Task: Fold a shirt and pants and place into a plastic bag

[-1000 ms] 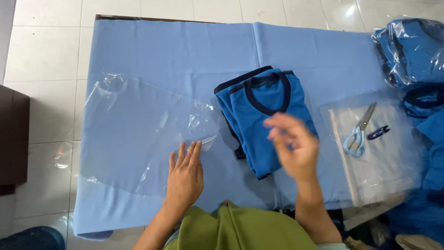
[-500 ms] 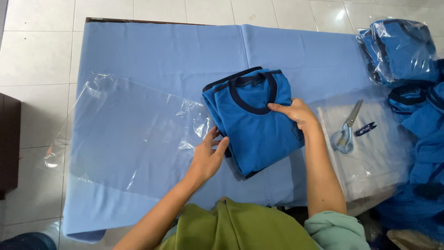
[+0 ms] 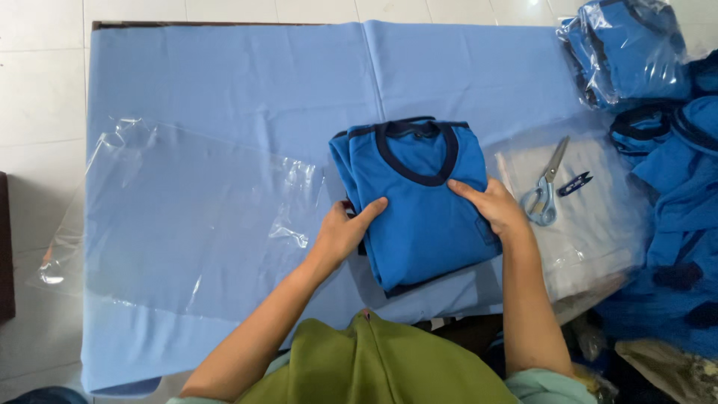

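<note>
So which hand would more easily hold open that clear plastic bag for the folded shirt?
Probably the left hand: it grips the folded shirt's left edge, right beside the clear bag. The right hand is on the far side, near the scissors.

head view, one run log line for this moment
left hand: grips left edge of folded blue shirt with navy collar | right hand: on its right side | clear plastic bag: flat, left | scissors: right

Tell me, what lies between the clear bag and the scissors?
The folded blue shirt, held by the left hand and right hand, lies between the clear bag and scissors, in the head view.
</note>
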